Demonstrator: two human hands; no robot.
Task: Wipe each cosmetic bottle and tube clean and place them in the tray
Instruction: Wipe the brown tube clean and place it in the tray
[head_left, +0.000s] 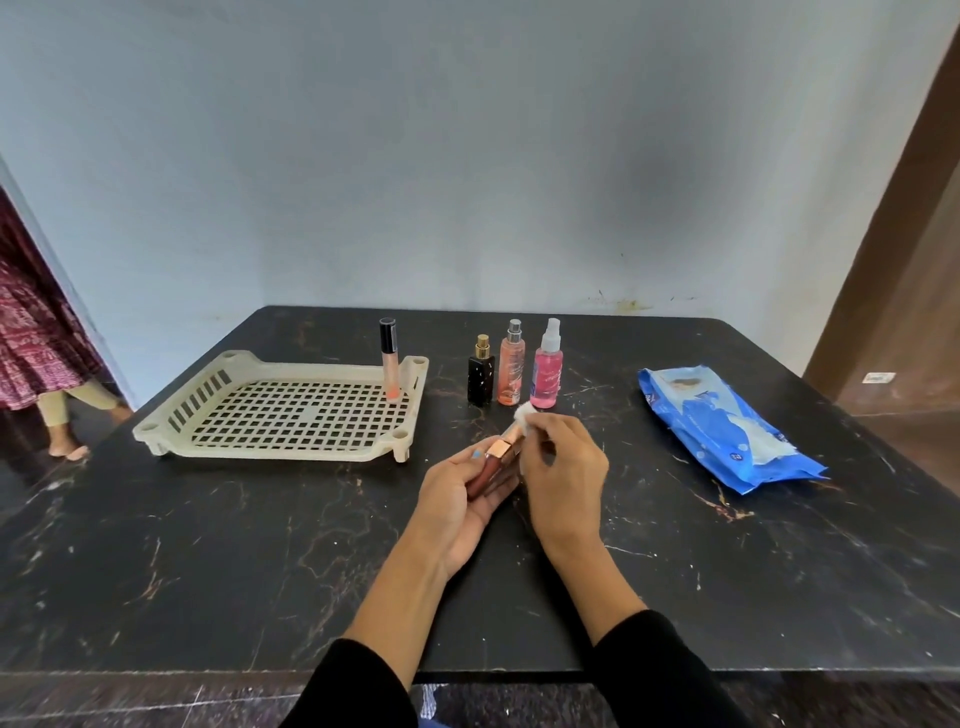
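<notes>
Rose-gold capped tube (492, 470) gripped in left hand (462, 499), right hand (563, 480) pinching white wipe (524, 415) on cap. Mid-wipe; next probably into tray (280, 452).

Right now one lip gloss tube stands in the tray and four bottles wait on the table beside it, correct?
Not quite: the head view shows three bottles, not four, on the table. One lip gloss tube does stand in the tray.

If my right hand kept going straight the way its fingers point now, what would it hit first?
Probably the pink spray bottle, just beyond the wipe pinched in your right hand; the peach bottle stands close beside it, and depth is unclear.
</notes>
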